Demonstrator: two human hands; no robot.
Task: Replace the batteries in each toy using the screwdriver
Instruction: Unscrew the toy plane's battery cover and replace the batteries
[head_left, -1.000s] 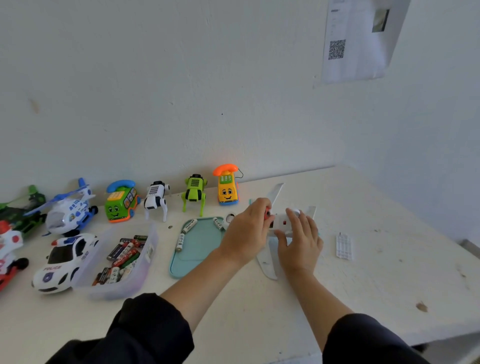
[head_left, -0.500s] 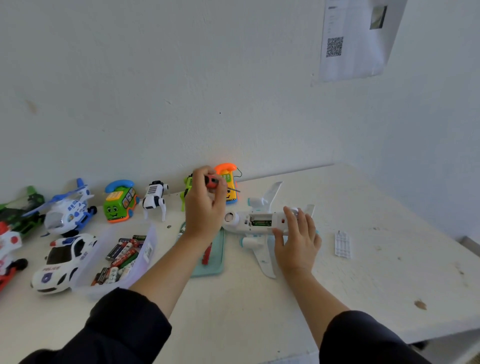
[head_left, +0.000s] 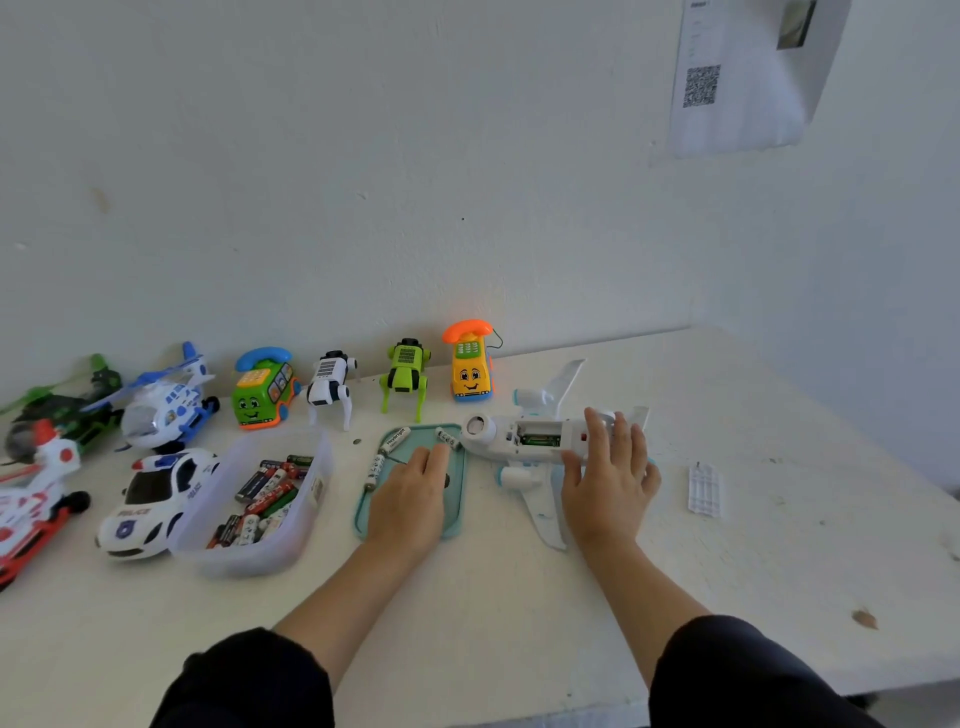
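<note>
A white toy plane (head_left: 491, 434) lies belly up on the table with its battery bay (head_left: 540, 439) uncovered. My right hand (head_left: 608, 478) rests on the plane's tail half, fingers straight, thumb against its side. My left hand (head_left: 410, 493) is down on the teal tray (head_left: 359, 519), covering the screwdriver. Only the screwdriver's thin metal shaft (head_left: 399, 459) pokes out left of the fingers, which seem to hold the handle. Three loose white batteries (head_left: 393, 440) lie at the tray's far end. A white ribbed cover (head_left: 704, 491) lies to the right of the plane.
A clear bin of several batteries (head_left: 260, 499) stands left of the tray. Along the wall stand a yellow phone toy (head_left: 470, 371), a green robot dog (head_left: 405, 376), a white robot dog (head_left: 330, 384) and a green phone toy (head_left: 262, 392). A police car (head_left: 156, 499) and helicopters (head_left: 166, 402) are at the left.
My left hand left the plane, lifted the screwdriver, then came down onto the teal tray with it. The plane's battery bay now shows. My right hand stayed on the plane.
</note>
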